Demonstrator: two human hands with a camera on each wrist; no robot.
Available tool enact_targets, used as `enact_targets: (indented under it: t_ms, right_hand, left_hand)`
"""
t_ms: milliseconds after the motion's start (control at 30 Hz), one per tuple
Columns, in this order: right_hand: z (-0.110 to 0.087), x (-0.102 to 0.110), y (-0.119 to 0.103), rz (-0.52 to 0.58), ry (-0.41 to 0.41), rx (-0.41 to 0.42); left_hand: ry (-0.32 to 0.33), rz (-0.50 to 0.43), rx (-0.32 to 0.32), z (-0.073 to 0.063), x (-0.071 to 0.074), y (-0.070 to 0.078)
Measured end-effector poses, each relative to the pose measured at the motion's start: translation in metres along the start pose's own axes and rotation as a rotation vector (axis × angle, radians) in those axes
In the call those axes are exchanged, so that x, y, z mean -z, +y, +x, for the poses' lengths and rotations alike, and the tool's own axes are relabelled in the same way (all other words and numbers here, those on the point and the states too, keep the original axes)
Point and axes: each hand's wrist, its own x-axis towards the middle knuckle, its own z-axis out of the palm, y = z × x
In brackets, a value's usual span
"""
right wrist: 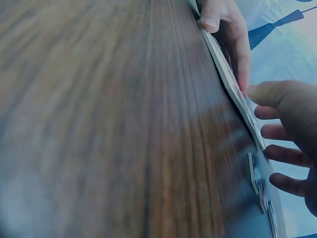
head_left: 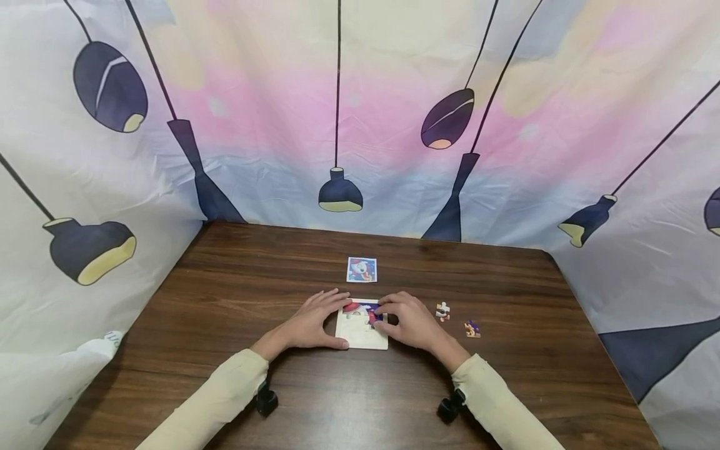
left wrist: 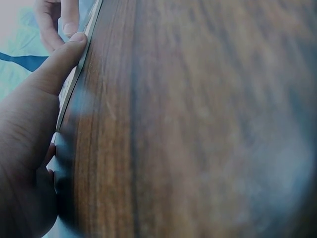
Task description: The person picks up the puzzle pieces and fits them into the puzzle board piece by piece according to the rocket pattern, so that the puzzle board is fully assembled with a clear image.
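Note:
A white jigsaw board (head_left: 368, 340) lies on the table with several picture pieces in its upper part. My left hand (head_left: 309, 322) rests along its left side, thumb at the lower left corner and fingers fairly straight at the upper left. On the right side of the board, my right hand (head_left: 413, 320) pinches a purple puzzle piece (head_left: 374, 317) between thumb and index finger. That piece is partly covered by the fingers. The right wrist view shows the right thumb (right wrist: 270, 93) over the board's edge (right wrist: 225, 74), with the other fingers spread.
Two loose puzzle pieces lie to the right, one whitish (head_left: 442, 311) and one purple and orange (head_left: 472, 329). Behind the board is a small picture card (head_left: 362, 270). A printed cloth (head_left: 270, 125) with lamp designs hangs around the brown wooden table (head_left: 270, 262).

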Motion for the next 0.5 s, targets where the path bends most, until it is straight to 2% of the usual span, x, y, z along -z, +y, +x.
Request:
enact_targets:
  t_ms: [500]
  right_hand:
    - [0.0053, -0.0045, -0.0016, -0.022, 0.014, -0.029]
  left_hand:
    - [-0.014, -0.003, 0.003, 0.0004, 0.0015, 0.0012]
